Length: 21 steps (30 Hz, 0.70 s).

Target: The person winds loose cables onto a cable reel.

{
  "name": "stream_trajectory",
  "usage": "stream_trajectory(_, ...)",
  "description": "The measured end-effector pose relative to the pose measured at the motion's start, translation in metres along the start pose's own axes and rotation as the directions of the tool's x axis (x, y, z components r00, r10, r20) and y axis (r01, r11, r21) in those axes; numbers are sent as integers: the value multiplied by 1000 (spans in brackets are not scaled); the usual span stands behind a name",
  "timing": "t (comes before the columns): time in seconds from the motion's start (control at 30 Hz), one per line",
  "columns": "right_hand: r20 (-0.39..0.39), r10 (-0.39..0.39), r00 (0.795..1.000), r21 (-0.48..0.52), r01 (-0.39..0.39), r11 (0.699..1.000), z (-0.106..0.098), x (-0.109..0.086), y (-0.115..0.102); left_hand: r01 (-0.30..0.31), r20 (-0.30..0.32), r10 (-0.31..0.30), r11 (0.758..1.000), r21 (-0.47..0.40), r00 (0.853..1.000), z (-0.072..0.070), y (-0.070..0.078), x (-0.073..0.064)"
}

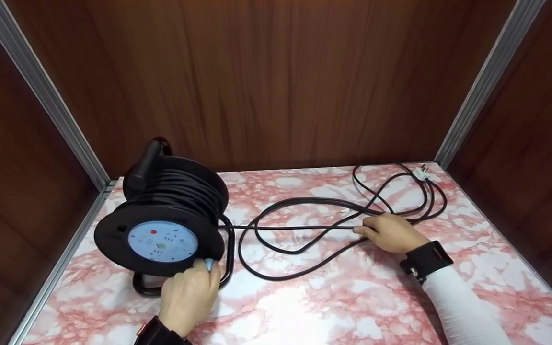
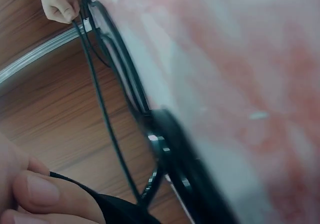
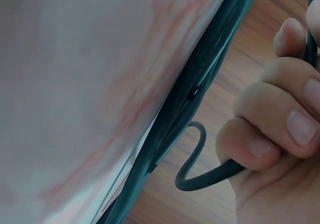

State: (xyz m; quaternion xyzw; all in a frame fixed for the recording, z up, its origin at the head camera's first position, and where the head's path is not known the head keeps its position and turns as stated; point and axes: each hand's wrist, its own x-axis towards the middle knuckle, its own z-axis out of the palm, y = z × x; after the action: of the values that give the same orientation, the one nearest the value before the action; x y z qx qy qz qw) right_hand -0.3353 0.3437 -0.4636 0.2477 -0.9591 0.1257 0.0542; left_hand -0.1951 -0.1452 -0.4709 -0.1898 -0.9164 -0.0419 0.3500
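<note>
A black cable reel (image 1: 175,216) with a light-blue socket face (image 1: 162,242) stands on the left of the table, black cable wound round its drum. My left hand (image 1: 190,292) is at the near rim of the reel and grips a small light-blue knob (image 1: 209,263); in the left wrist view its curled fingers (image 2: 50,196) lie against the black rim. Over to the right, my right hand (image 1: 393,233) holds the black cable (image 1: 300,228), which runs taut back to the reel. Curled fingers (image 3: 272,106) wrap the cable in the right wrist view.
Loose cable loops (image 1: 276,278) lie on the red-and-white marbled table (image 1: 276,316) between reel and right hand. A white plug (image 1: 420,173) rests at the back right corner. Brown wood-grain panels (image 1: 276,86) with metal edge strips stand at the back and sides.
</note>
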Motion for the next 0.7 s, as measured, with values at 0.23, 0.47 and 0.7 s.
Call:
stream_trajectory(0.23, 15, -42, 999, 0, 42, 999, 2, 2, -10, 76, 54, -73, 996, -49, 996, 1, -5, -7)
stream_trajectory(0.47, 26, -57, 998, 4, 57, 998, 6, 4, -17, 439, 296, -378, 881, -177, 877, -3, -7, -6)
stream_trajectory(0.7, 28, -62, 998, 2, 62, 998, 6, 7, -20, 480, 346, -401, 858, -182, 848, -5, -14, -6)
